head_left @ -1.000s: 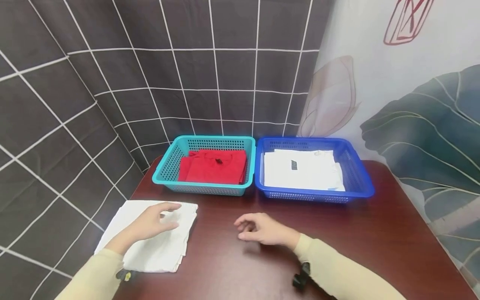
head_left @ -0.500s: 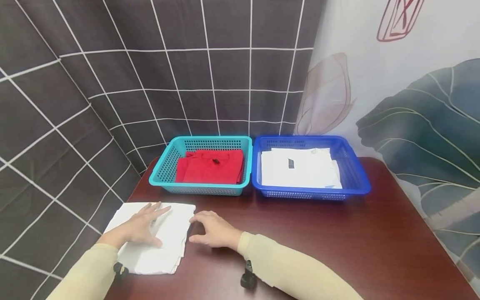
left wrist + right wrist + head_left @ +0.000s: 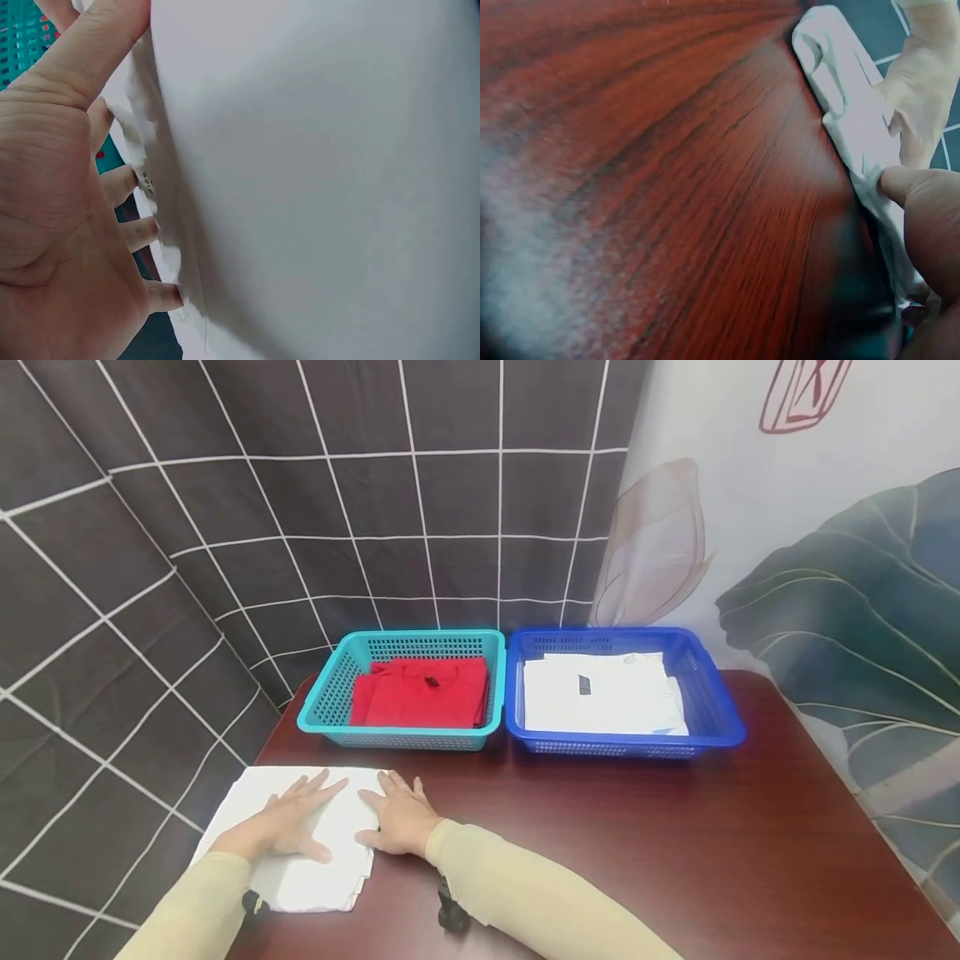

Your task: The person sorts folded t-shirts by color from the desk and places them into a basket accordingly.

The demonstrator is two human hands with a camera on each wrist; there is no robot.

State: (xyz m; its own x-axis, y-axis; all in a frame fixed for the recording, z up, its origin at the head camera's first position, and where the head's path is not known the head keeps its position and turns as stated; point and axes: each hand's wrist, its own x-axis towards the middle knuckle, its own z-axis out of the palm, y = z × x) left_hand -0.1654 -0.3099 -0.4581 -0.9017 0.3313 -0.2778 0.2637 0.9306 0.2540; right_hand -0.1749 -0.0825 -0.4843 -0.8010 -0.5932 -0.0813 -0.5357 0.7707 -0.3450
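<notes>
A folded white cloth garment (image 3: 315, 887) lies at the table's left front, layered at its right edge. My left hand (image 3: 281, 827) rests on it with fingers spread. In the left wrist view, its fingertips touch the white cloth (image 3: 300, 150) near a small dark print. Over the garment's right edge lies my right hand (image 3: 401, 820), fingers spread out on top. Seen from the right wrist, the thumb (image 3: 922, 195) touches the cloth's edge (image 3: 862, 142). Whether any fingers reach under the garment is hidden.
At the back, a teal basket (image 3: 405, 729) holds folded red clothing (image 3: 427, 697). Beside it, a blue basket (image 3: 630, 741) holds a folded white garment (image 3: 600, 697) with a dark label. The reddish-brown table (image 3: 600, 835) meets a dark grid-patterned curtain (image 3: 457, 502).
My right hand has moved left from the bare table onto the garment's right edge, its fingers spreading. The left hand has come down onto the garment and spread its fingers.
</notes>
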